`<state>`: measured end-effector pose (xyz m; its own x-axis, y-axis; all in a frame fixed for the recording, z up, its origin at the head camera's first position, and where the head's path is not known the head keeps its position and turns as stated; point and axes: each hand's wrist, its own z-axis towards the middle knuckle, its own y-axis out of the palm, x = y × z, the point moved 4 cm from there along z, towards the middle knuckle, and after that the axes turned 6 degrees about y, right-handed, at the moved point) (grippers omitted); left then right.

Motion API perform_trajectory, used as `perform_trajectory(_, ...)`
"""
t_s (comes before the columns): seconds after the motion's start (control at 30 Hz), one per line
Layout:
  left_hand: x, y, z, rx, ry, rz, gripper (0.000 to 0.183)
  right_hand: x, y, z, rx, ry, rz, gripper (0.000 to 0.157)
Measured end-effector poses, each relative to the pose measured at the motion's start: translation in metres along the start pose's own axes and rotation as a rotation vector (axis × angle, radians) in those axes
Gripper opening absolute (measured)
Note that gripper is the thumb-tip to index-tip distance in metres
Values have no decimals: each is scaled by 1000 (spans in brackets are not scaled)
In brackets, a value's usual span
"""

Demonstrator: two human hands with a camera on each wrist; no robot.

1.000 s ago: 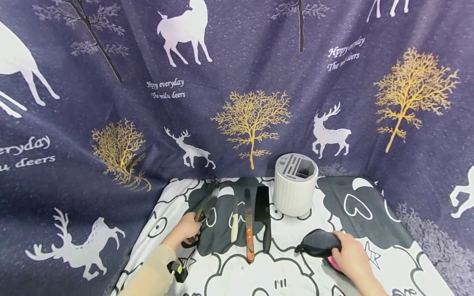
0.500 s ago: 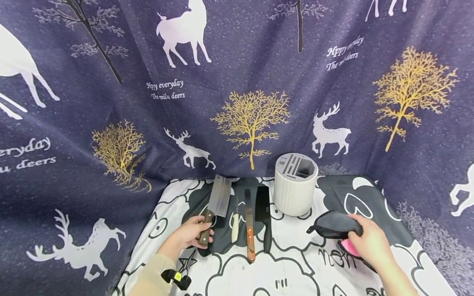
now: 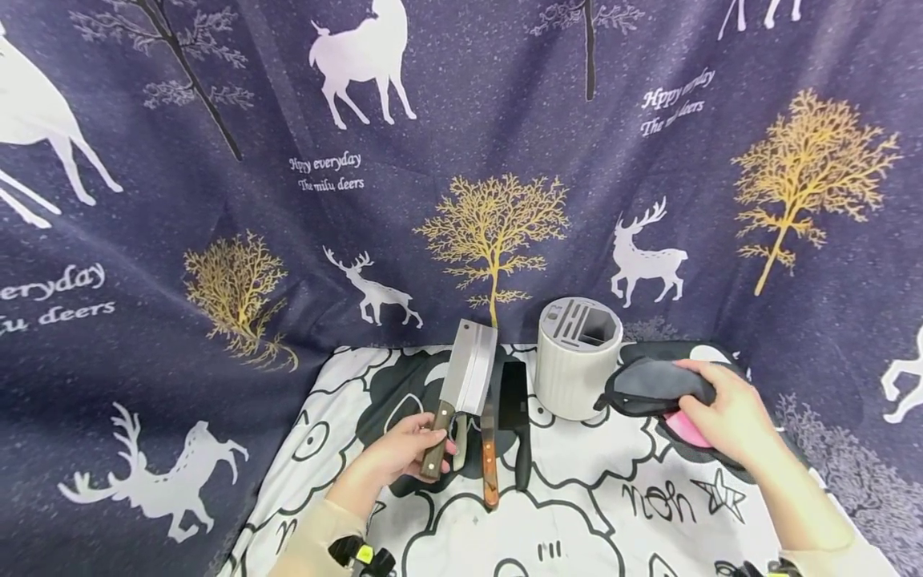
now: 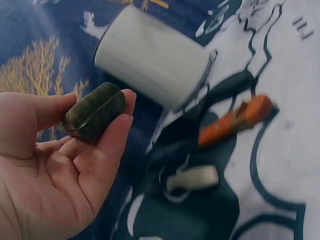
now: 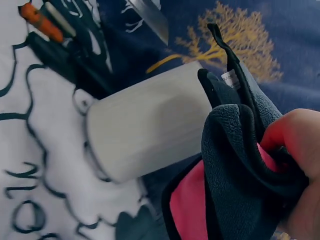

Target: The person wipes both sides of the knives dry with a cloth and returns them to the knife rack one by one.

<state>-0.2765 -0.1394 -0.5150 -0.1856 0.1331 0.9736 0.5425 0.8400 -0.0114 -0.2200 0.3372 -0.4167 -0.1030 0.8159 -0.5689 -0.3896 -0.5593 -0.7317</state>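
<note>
Steel cleaver [image 3: 469,367] held above the tabletop [image 3: 548,521], blade pointing away from the person; left hand [image 3: 404,445] has thumb and fingers curled round its wooden handle [image 3: 436,450]. Right hand [image 3: 731,405] pinches a grey-and-pink cloth [image 3: 652,385] near the white knife block [image 3: 577,373]; I cannot tell whether they touch. Black knife [image 3: 513,401] lies just beside an orange-handled knife [image 3: 489,473]; pale-handled knife [image 4: 195,177] to their left.

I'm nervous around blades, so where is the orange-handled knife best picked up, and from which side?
Probably by its orange handle, from above on the person's side: the handle lies toward the person, the blade points away, and the handle's end sticks out nearer than the black knife.
</note>
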Motion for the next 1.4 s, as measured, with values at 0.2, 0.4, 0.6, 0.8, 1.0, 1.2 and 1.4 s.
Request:
perform_trajectory(0.2, 18, 23, 2, -51, 29, -28, 26, -34, -14, 23, 22, -94, 34, 44)
perform_trajectory(0.4, 38, 45, 4, -125, 69, -74, 29, -75, -22, 48, 62, -234, 78, 47)
perform_trajectory(0.6, 51, 64, 7, -202, 110, -151, 30, -118, -15, 68, -18, -336, 88, 50)
perform_trajectory(0.8, 63, 80, 8, -274, 149, -210, 30, -161, 4, 75, -49, -473, 87, 50)
perform_trajectory(1.0, 69, 93, 11, -272, 157, -196, 34, -188, 32, 74, -50, -641, 22, 40)
perform_trajectory(1.2, 71, 96, 15, -275, 162, -187, 33, -198, 60, 68, -118, -720, -45, 35)
perform_trajectory(1.4, 69, 101, 16, -352, 194, -207, 36, -203, 78, 59, -159, -764, -71, 39)
